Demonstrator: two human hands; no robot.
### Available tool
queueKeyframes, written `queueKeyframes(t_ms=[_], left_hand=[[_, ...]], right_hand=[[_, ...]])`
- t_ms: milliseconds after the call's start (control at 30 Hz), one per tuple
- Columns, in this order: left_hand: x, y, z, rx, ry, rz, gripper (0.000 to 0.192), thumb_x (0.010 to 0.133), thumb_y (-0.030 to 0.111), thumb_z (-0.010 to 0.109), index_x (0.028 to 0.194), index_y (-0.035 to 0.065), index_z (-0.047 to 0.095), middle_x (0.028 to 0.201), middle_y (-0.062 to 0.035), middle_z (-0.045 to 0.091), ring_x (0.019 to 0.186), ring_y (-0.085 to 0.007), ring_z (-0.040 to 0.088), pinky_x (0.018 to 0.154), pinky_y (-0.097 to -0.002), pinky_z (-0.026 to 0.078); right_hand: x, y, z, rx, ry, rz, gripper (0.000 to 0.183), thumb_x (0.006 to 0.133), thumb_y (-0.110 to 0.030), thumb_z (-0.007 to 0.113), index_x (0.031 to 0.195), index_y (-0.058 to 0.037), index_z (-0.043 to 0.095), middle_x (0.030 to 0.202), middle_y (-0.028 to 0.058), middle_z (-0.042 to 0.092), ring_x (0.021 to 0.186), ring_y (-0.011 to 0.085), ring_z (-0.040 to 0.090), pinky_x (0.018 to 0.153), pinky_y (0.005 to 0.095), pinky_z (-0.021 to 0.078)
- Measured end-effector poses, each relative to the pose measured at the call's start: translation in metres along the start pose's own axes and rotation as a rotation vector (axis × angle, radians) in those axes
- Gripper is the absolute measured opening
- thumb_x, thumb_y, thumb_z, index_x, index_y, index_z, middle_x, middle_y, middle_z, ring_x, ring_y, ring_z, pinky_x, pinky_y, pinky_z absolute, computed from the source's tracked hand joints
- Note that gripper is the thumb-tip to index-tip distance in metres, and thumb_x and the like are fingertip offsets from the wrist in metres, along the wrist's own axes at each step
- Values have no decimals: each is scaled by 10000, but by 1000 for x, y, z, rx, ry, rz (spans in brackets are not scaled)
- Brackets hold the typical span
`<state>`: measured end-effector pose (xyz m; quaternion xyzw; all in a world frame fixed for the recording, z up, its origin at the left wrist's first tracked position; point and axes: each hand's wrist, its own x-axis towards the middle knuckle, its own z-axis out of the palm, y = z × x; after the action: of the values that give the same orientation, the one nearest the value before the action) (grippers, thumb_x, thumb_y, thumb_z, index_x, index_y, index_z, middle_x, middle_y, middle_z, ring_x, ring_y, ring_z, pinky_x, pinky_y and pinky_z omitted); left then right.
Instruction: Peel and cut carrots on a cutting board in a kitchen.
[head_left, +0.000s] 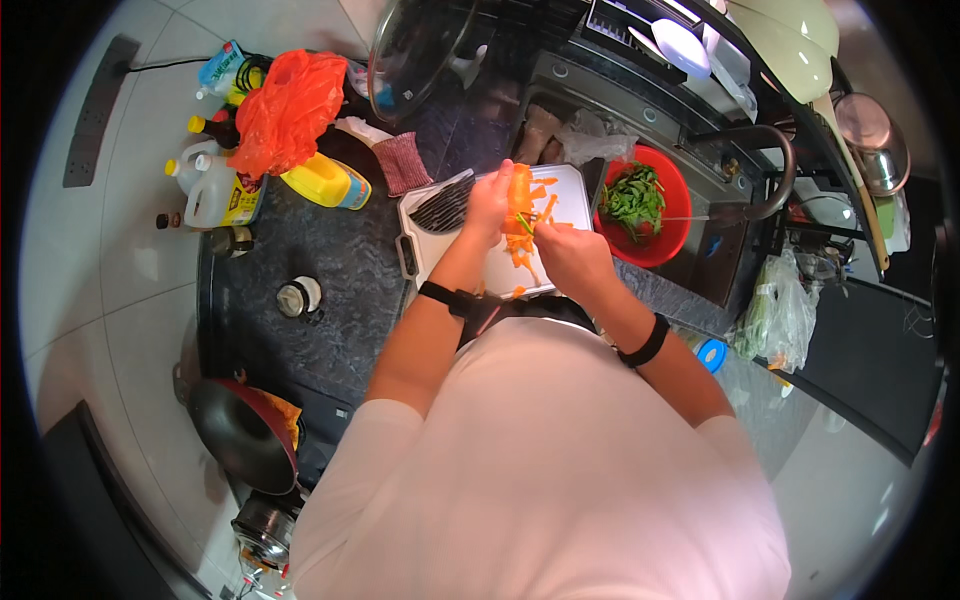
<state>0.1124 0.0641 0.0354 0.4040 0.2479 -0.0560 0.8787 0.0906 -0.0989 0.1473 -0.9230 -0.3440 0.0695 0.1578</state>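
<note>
My left hand (489, 204) grips a carrot (518, 187) over a white cutting board (574, 196). In my right hand (576, 259) is a peeler with a green part (523, 223), which is against or very close to the carrot's near end. My fingers hide most of the peeler. Orange carrot peelings (527, 264) hang below the carrot and lie scattered on the board. A dark, ridged blade (442, 205), apparently a kitchen knife, rests on the board's left side, partly behind my left hand.
Right of the board, a red basin (681, 225) of leafy greens (634, 196) sits in the sink under a curved faucet (780, 165). Left are a yellow bottle (319, 180), a red plastic bag (289, 105) and a small jar (298, 296). A wok (244, 435) stands lower left.
</note>
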Motion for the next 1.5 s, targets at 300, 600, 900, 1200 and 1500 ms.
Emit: queueKeyframes(t_ms=[300, 600, 900, 1200, 1500], left_hand=[[0, 14, 1, 40, -11, -16, 446, 1074, 451, 504, 1107, 33, 656, 945, -33, 698, 782, -108, 659, 693, -268, 543], [-5, -4, 9, 153, -93, 36, 444, 1083, 431, 499, 1004, 26, 663, 902, -36, 670, 799, -92, 628, 712, -263, 507], [-1, -3, 0, 248, 14, 178, 442, 1073, 427, 529, 1004, 21, 692, 830, 2, 677, 712, -78, 617, 654, -250, 498], [-7, 3, 4, 7, -85, -63, 415, 1092, 404, 481, 1130, 30, 659, 967, -51, 697, 810, -132, 664, 751, -280, 546], [-11, -6, 2, -22, -23, 23, 420, 1090, 393, 492, 1130, 12, 666, 995, -67, 706, 856, -141, 670, 796, -284, 545]], right_hand=[[2, 18, -24, 42, 91, 10, 108, 914, -165, 603, 841, -90, 577, 716, 109, 636, 658, 324, 670, 557, 438, 517], [28, 14, -12, -25, 118, 17, 81, 919, -138, 602, 870, -76, 587, 738, 127, 652, 668, 344, 673, 578, 447, 536], [-15, -6, -20, 11, -110, -34, 79, 897, -145, 625, 854, -98, 578, 706, 81, 620, 645, 308, 657, 565, 430, 523], [28, 31, -8, 16, 172, 31, 132, 937, -187, 620, 869, -77, 593, 751, 128, 642, 695, 345, 664, 589, 441, 527], [-4, 3, 11, -88, 52, -30, 46, 819, -123, 625, 848, -94, 604, 720, 96, 661, 651, 293, 693, 566, 407, 543]])
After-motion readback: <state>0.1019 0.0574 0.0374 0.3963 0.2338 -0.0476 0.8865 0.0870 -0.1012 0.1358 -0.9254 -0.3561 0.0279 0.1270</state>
